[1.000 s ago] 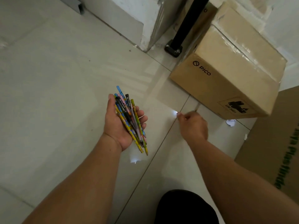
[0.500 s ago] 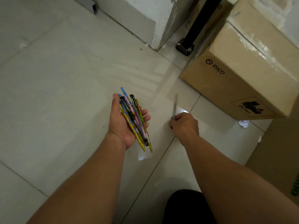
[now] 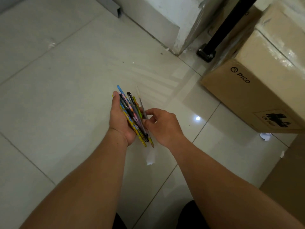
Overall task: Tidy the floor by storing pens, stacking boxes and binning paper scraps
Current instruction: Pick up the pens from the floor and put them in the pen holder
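Note:
My left hand (image 3: 119,119) lies palm up over the tiled floor and holds a bundle of several coloured pens and pencils (image 3: 132,116), fingers curled up round them. My right hand (image 3: 162,125) is right beside it and pinches a thin grey pen (image 3: 141,103) against the right edge of the bundle. A brown cardboard box marked PICO (image 3: 250,90) stands on the floor at the right. Next to the box's lower corner lies a crumpled white paper scrap (image 3: 265,136), and a smaller paper scrap (image 3: 282,154) sits farther right.
A second cardboard box (image 3: 287,184) fills the right edge. A black post with a foot (image 3: 207,53) stands beside a white wall corner (image 3: 179,40) at the top. A grey metal channel (image 3: 113,9) lies along the wall. Pale floor tiles (image 3: 57,96) spread to the left.
My right hand lifted the thin pen off the floor near the tile seam and carried it left to the bundle in my left hand. The view shifted slightly.

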